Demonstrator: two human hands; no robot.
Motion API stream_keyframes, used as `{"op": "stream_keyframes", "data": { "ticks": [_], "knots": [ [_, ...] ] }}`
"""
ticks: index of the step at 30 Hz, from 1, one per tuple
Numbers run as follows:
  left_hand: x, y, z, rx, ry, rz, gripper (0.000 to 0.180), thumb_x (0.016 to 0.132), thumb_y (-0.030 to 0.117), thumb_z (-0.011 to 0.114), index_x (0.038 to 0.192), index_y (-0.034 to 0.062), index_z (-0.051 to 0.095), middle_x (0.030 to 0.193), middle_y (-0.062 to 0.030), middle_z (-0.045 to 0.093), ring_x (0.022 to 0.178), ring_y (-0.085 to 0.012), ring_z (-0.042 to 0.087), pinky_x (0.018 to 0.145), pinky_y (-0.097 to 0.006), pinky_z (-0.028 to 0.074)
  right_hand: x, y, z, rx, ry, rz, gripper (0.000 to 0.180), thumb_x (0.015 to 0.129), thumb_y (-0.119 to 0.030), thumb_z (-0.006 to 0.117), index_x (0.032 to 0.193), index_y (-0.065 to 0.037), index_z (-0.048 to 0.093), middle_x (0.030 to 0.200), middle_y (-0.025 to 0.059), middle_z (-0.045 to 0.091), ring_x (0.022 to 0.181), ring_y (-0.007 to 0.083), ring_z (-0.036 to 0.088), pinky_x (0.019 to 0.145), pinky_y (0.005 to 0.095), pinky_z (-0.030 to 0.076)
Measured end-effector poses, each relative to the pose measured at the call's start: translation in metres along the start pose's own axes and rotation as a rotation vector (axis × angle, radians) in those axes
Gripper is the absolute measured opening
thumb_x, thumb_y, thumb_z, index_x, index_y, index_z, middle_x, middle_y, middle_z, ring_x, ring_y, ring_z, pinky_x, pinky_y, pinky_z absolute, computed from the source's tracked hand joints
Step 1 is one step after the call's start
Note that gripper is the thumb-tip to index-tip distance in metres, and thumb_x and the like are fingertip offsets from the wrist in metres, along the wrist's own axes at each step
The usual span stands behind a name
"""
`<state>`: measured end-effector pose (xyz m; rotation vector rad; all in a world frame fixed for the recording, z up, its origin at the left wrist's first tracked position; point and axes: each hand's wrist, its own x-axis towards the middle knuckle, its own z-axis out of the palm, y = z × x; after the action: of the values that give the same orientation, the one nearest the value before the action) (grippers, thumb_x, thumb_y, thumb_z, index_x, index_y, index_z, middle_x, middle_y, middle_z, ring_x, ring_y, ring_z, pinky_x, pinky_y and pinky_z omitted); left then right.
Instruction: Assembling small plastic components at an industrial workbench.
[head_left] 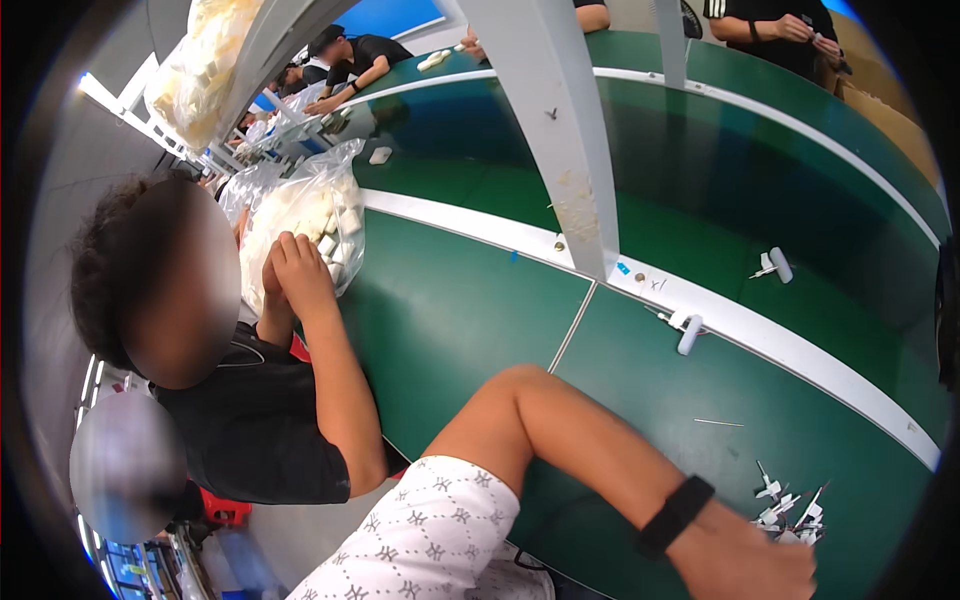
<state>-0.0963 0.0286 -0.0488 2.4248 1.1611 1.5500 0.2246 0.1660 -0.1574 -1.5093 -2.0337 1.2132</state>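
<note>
Green tabletop fills most of the frame, crossed by a white band and a slanted white post at upper centre. At the lower right we see our hand, which looks like our left, its forearm crossing the frame from the bottom centre with a black wristband on the wrist. It rests against a small pile of white pieces with thin metal pins lying on the green surface at the lower right. We cannot tell how its fingers are set, since the frame edge cuts them off, and our other hand is out of sight.

At left a neighbouring person in a black shirt holds both hands together at a clear bag of white parts. 2 white clip-like pieces lie on the table at centre right, well apart from the pile.
</note>
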Motion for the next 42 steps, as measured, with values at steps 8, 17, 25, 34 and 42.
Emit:
{"op": "stream_keyframes", "data": {
  "ticks": [8,17,25,34,42],
  "knots": [
    [-0.013,0.047,0.020,-0.533,-0.383,-0.018,0.018,0.079,0.015,0.071,0.083,-0.0021,0.068,0.083,-0.0199,0.069,0.082,-0.0366,0.071,0.067,-0.047,0.056,0.042,0.056,0.034,0.064,-0.013,0.177,0.031,0.097,-0.030,0.069,0.112,-0.003,0.071,0.098,0.0032,0.067,0.073,0.0114,0.055,0.066,0.0274,0.049],
    [-0.011,0.060,0.003,-0.349,-1.084,0.021,0.020,0.088,0.014,0.062,0.101,-0.0004,0.059,0.097,-0.0117,0.061,0.089,-0.0250,0.064,0.068,-0.036,0.054,-0.202,0.054,-0.074,0.244,0.995,0.481,0.036,0.098,-0.031,0.069,0.116,0.000,0.072,0.113,0.0107,0.072,0.096,0.0181,0.069,0.083,0.0304,0.059],
    [0.012,0.073,0.011,-0.262,-1.226,-0.211,0.042,0.094,0.019,0.066,0.130,-0.0014,0.056,0.122,-0.0249,0.061,0.102,-0.0446,0.064,0.080,-0.048,0.054,-0.192,0.041,-0.152,0.029,1.367,0.291,0.056,0.104,-0.045,0.056,0.083,0.003,0.075,0.071,0.0078,0.073,0.050,0.0106,0.062,0.050,0.0250,0.046],
    [0.011,0.070,0.020,-0.284,-1.227,-0.319,0.045,0.098,0.020,0.065,0.136,0.0004,0.054,0.104,-0.0203,0.061,0.078,-0.0382,0.062,0.069,-0.045,0.051,-0.242,0.262,-0.049,-0.528,0.634,1.063,0.023,0.077,-0.023,0.074,0.089,-0.004,0.076,0.095,0.0267,0.072,0.094,0.0438,0.072,0.079,0.0502,0.057],
    [0.014,0.066,0.019,-0.322,-1.180,-0.340,0.043,0.096,0.017,0.066,0.136,0.0020,0.055,0.096,-0.0190,0.059,0.078,-0.0384,0.061,0.067,-0.044,0.051,-0.228,0.278,-0.025,-0.600,0.519,1.062,0.020,0.065,-0.017,0.081,0.085,-0.013,0.078,0.094,0.0176,0.075,0.092,0.0369,0.072,0.079,0.0421,0.058]
  ]
}}
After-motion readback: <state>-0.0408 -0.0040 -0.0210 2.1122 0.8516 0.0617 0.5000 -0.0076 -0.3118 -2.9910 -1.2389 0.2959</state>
